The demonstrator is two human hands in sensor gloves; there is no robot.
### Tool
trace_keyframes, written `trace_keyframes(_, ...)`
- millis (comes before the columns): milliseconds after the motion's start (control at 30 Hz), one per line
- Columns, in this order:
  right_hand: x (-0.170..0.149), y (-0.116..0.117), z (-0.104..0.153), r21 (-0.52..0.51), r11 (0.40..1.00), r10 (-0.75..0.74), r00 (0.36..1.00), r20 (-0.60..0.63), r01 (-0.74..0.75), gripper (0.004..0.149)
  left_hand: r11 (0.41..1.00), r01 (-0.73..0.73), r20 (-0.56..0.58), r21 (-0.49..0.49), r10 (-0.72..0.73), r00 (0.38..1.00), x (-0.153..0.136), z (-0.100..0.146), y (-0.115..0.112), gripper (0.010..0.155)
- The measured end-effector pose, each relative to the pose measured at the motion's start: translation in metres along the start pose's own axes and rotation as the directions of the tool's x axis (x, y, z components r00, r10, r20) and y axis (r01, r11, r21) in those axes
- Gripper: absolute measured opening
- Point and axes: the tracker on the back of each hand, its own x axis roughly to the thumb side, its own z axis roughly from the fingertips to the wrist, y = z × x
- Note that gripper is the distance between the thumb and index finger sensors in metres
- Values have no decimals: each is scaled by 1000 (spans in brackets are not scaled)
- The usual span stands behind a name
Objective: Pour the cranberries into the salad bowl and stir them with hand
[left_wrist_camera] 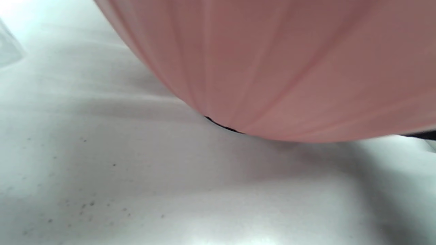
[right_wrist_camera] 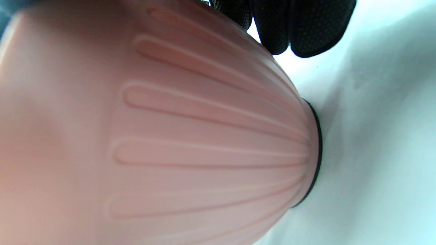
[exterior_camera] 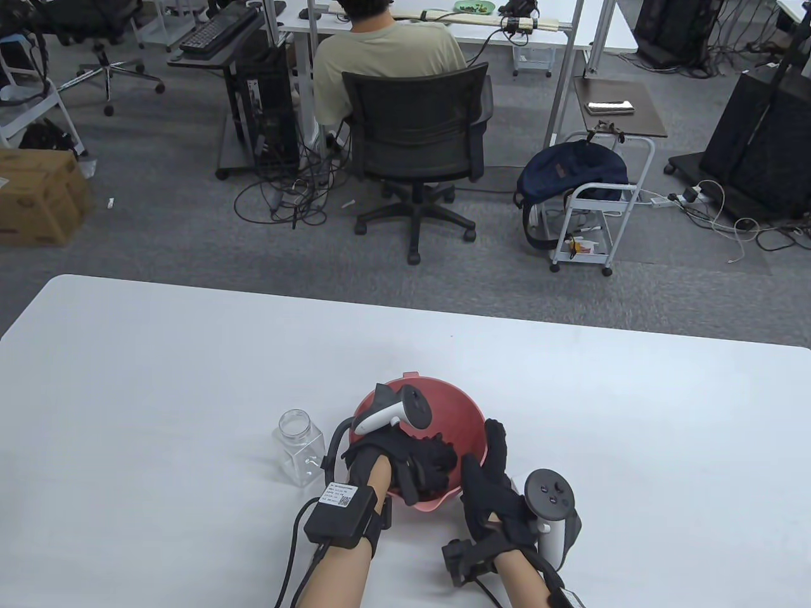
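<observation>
A pink-red ribbed salad bowl (exterior_camera: pixel 457 398) stands on the white table near the front edge. My left hand (exterior_camera: pixel 432 465) reaches down inside it, its gloved fingers bent into the bottom. Whatever lies in the bowl is hidden under that hand. My right hand (exterior_camera: pixel 485 449) holds the bowl's right side, fingers along the outer wall and thumb at the near rim. In the right wrist view its fingertips (right_wrist_camera: pixel 306 30) lie on the bowl's ribbed wall (right_wrist_camera: pixel 170 136). The left wrist view shows only the bowl's underside (left_wrist_camera: pixel 289 68) and the table. An empty clear jar (exterior_camera: pixel 299 446) stands upright just left of the bowl.
The white table (exterior_camera: pixel 158 380) stretches far to the left, right and back of the bowl. Beyond its far edge, a person sits in a black office chair (exterior_camera: pixel 418 126) with their back to me, and a white cart (exterior_camera: pixel 592 209) stands on the carpet.
</observation>
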Motion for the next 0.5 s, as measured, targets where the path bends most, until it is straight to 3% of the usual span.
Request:
trace_keyframes(300, 0, 0, 0, -3, 1000, -4, 1000, -3, 4, 70, 1000, -23, 20, 11, 23, 1000, -1, -1, 1, 76)
trace_keyframes(500, -1, 0, 0, -5, 1000, -1, 1000, -1, 1, 70, 999, -31, 35, 13, 31, 999, -2, -1, 1, 72)
